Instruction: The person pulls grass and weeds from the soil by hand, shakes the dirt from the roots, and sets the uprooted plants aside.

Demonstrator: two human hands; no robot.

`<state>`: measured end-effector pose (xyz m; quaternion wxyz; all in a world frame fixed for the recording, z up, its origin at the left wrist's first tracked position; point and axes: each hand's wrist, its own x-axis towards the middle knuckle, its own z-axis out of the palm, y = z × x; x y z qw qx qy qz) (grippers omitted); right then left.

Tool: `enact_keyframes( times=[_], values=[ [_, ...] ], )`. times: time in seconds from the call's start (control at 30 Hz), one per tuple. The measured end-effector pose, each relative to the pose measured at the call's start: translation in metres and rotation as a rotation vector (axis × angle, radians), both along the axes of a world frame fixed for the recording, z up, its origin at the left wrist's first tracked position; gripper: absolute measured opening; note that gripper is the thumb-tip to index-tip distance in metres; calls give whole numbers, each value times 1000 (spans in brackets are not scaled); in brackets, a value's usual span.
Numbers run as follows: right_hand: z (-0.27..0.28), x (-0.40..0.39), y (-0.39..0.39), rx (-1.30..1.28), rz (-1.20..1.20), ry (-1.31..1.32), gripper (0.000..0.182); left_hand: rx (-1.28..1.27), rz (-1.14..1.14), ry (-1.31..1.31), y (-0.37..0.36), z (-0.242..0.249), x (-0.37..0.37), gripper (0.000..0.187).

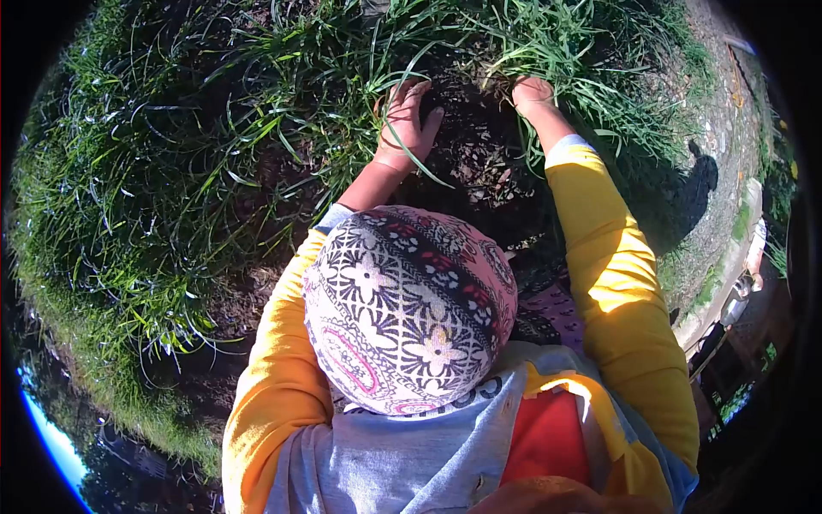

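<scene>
My left hand (407, 130) is at the edge of the long green grass (214, 163), palm over dark soil. Its thumb stands away from the fingers, and a few blades cross over it; nothing shows in its grasp. My right hand (533, 91) is at the base of a leafy grass clump (565, 51), fingers curled in among the stems and partly hidden by them. Between the two hands lies a patch of bare dark soil (467, 128) with dry bits on it.
A rounded bulge of patterned cloth (411, 308) sits between my yellow-sleeved arms, before my grey shirt (411, 458). To the right runs a pale gritty strip (728, 128) with a kerb-like edge (728, 265). A dark shadow (700, 184) falls on the strip.
</scene>
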<state>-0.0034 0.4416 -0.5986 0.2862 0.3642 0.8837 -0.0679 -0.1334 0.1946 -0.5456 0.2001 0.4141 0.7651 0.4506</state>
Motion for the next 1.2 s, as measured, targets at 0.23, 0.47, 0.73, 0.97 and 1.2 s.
enact_keyframes(
  times=[0.23,0.47,0.73,0.97,1.2],
  values=[
    [-102,36,24,229,-316,-27,25,15,13,-8,-8,-2,-8,37],
    [-9,6,4,60,-91,39,23,-117,-45,47,7,-9,-9,38],
    [-115,49,7,34,-97,757,32,-68,94,-66,-13,-5,-33,34],
    [-110,33,17,99,-403,499,35,-141,113,51,-20,-11,-46,36],
    [-118,60,17,172,-45,607,24,-297,32,341,-26,-33,-63,39]
  ],
)
